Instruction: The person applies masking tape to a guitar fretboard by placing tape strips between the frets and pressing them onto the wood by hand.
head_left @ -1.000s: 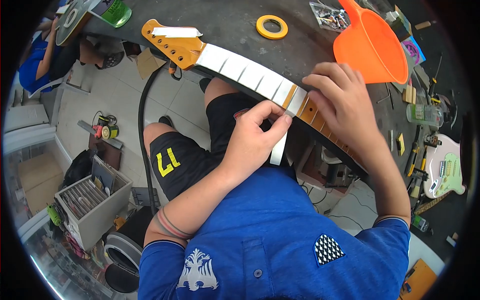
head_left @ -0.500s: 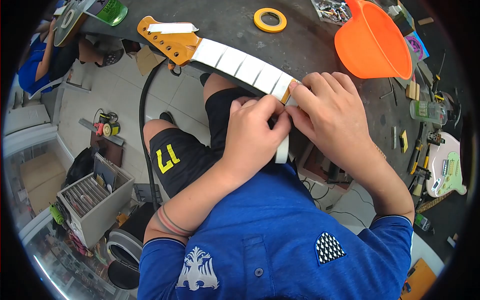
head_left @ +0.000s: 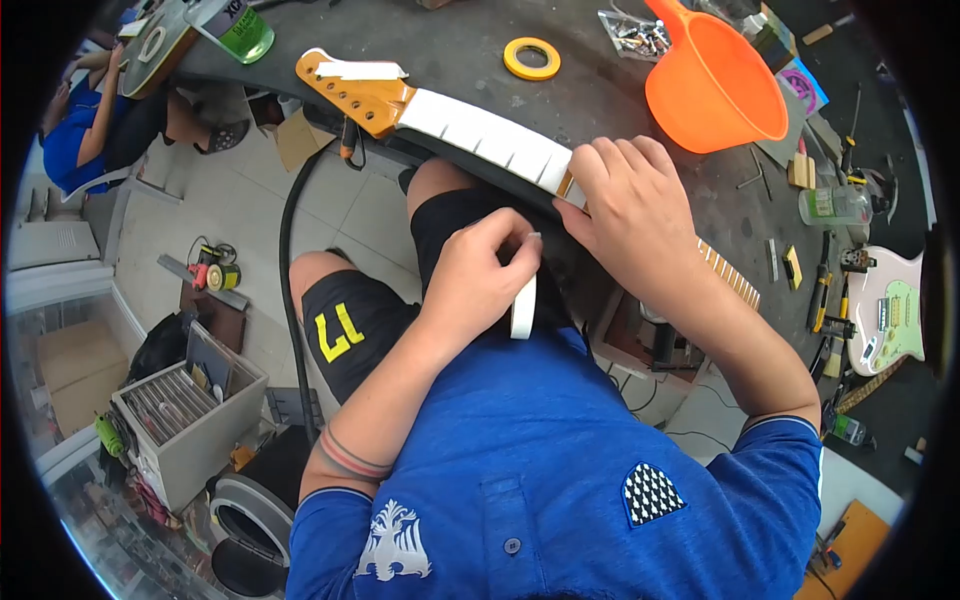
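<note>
Nearest: left hand [head_left: 482, 272] closed, thumb and fingers pinching white tape [head_left: 523, 312], most of it hanging below. Loose strip or roll edge: cannot tell. Looks light, limp and tacky, likely to crease or stick to itself; best held by its edges, near an end.

Slightly farther: right hand [head_left: 632, 205] bent over the guitar neck [head_left: 495, 140], thumb at its near side. Other fingertips hidden; cannot tell if it grips or only presses. Neck lies slantwise along the near edge of the dark workbench [head_left: 450, 50], much of its face under white covering. Judged stiff, fairly light; glossy headstock [head_left: 388, 100] probably slick, easily scratched. Safest hold: the two long sides.

Beyond: yellow tape roll [head_left: 540, 73] flat on the bench, orange scoop [head_left: 715, 90] to its right.
</note>
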